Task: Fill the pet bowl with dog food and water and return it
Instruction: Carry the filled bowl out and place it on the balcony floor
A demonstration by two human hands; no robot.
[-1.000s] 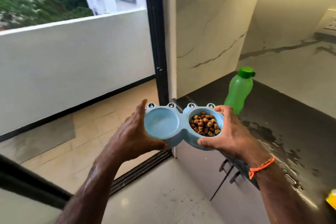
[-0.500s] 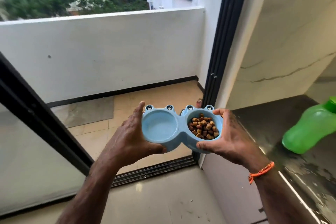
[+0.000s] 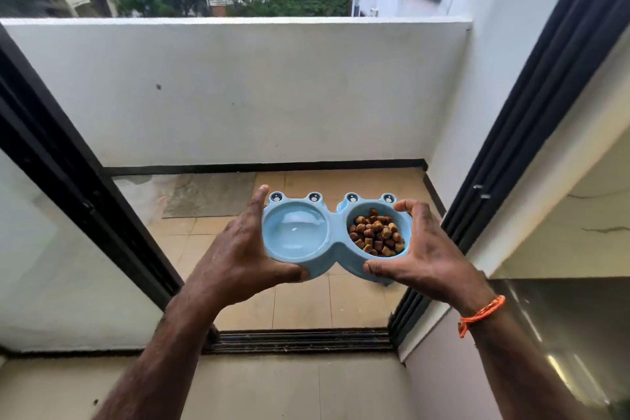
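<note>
While it hangs in the air before the open balcony doorway, the light-blue plastic double pet bowl (image 3: 335,251) is grasped by the left hand (image 3: 235,257), beside the water well (image 3: 296,235), and by the right hand (image 3: 428,259), beside the brown kibble (image 3: 376,232).

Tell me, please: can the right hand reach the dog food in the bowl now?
Probably not as things stand: the right hand grips the blue bowl beside the dog food, sharing the load with the left hand. Nothing covers the food, but the grip must loosen first.
</note>
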